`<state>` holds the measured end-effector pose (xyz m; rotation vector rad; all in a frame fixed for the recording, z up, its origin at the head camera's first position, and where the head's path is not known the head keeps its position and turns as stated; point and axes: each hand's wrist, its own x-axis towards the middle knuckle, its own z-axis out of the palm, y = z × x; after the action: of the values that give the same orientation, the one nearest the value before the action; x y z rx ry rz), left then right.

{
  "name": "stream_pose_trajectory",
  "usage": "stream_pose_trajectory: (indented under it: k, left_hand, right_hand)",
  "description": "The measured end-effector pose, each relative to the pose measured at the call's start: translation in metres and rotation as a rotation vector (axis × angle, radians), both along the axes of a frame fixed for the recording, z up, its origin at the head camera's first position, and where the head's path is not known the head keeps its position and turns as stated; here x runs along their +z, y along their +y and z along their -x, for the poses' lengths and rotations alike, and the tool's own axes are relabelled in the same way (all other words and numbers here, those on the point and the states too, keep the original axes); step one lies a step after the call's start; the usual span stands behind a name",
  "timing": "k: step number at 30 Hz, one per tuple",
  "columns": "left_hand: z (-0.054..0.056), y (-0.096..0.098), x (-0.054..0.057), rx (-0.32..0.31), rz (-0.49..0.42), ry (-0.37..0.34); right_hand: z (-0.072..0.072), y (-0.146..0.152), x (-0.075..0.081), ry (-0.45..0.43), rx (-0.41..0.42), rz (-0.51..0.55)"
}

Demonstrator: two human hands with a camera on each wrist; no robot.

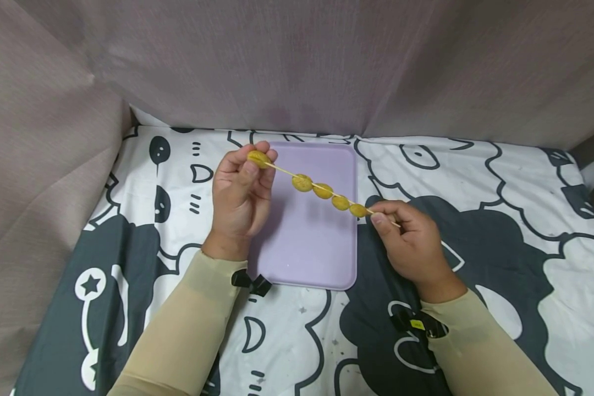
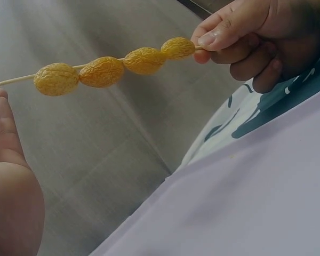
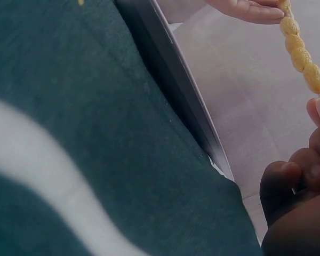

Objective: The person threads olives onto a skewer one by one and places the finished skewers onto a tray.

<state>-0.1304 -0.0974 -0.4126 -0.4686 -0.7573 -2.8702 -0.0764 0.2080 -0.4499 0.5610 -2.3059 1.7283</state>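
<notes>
A thin wooden skewer (image 1: 283, 170) slants above the purple tray, lower at its right end. Several wrinkled yellow oval fruits, perhaps dried dates (image 1: 323, 191), are threaded close together toward its right half. My left hand (image 1: 242, 195) pinches one more yellow fruit (image 1: 259, 159) between thumb and fingers at the skewer's left tip; how deep the tip sits in it is hidden. With thumb and index finger, my right hand (image 1: 412, 239) grips the bare right end of the skewer. The left wrist view shows the wrinkled skins (image 2: 56, 79) and the right hand's pinch (image 2: 240, 37) clearly.
The light purple tray (image 1: 307, 258) lies on a black-and-white cartoon-patterned cloth (image 1: 297, 330). Behind it hangs a grey-brown fabric wall (image 1: 297, 66), which also closes off the left side. Dark straps with small devices (image 1: 418, 324) sit at the wrists.
</notes>
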Motion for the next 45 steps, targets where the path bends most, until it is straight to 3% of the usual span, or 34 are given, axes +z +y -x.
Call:
stream_pose_trajectory:
  k: [12,28,45]
  left_hand:
    - [-0.0007,0.0033,0.0007,-0.008,0.072,0.04]
    - [-0.0045,0.0062,0.0026,0.005,0.182,0.037]
    - [-0.0045,0.0087,-0.0014,0.008,0.233,0.024]
  right_hand:
    - [-0.0007,-0.0001,0.002,0.002,-0.009,-0.009]
    - [-0.0009,-0.0012,0.0007,-0.002,-0.014,-0.001]
    - [-0.0003,-0.0024,-0.0008,0.01,-0.016,0.015]
